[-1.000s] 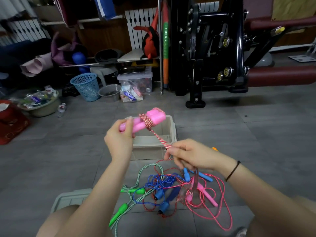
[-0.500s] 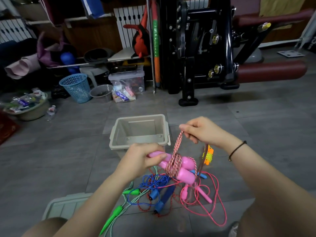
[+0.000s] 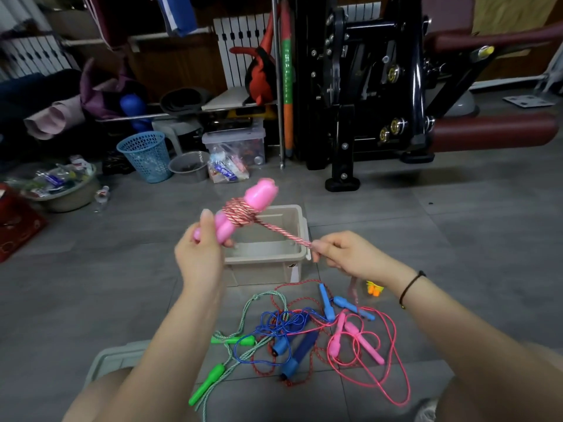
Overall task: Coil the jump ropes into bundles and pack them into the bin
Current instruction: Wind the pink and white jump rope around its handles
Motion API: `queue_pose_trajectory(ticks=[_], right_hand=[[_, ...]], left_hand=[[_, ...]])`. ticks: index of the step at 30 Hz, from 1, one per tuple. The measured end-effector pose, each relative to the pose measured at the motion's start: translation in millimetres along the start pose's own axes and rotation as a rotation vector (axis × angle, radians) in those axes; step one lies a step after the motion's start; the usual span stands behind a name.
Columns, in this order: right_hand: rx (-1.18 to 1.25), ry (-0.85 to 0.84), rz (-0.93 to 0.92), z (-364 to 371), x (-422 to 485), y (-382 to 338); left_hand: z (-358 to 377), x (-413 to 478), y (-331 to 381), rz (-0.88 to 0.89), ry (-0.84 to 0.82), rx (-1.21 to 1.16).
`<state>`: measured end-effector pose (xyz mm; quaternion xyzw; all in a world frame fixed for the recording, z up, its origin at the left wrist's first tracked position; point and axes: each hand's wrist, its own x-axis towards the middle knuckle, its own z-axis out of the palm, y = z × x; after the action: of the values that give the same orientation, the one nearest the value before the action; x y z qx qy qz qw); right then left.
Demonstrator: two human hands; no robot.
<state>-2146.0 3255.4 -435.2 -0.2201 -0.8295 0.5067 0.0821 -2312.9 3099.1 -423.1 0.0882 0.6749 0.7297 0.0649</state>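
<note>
Above the open beige bin [image 3: 300, 229], the left hand [image 3: 199, 257] clasps two pink handles [image 3: 243, 207] bound by red-and-white rope [image 3: 240, 211]; the right hand [image 3: 347, 254] pinches that rope's taut free length (drawn straight). Other jump ropes [image 3: 304, 330] lie tangled on the grey floor [image 3: 426, 254], just nearer than the bin

Both forearms are bare with no sleeves showing, the left hand [image 3: 199, 258] wears nothing, and behind the fingers of the right hand [image 3: 350, 257] a thin black band [image 3: 411, 286] circles the wrist, with bare knees below.
</note>
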Motion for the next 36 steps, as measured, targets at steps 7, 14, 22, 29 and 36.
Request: queue_pose_trajectory(ticks=[7, 14, 22, 29, 36], right_hand=[[0.003, -0.175, -0.091, 4, -13, -21], [-0.103, 0.044, -0.126, -18, -9, -10], [0.005, -0.007, -0.046, -12, -8, -2], [-0.062, 0.054, 0.005, -7, -7, 3], [-0.043, -0.206, -0.102, 35, -17, -25]], left_hand=[[-1, 26, -6, 0.547, 0.015, 0.837], [13, -25, -46, 0.989, -0.764, 1.003], [-9, -57, -19, 0.569, -0.722, 0.304], [-11, -27, 7, 0.050, -0.134, -0.147], [-15, 27, 6, 0.415, 0.162, 0.473]])
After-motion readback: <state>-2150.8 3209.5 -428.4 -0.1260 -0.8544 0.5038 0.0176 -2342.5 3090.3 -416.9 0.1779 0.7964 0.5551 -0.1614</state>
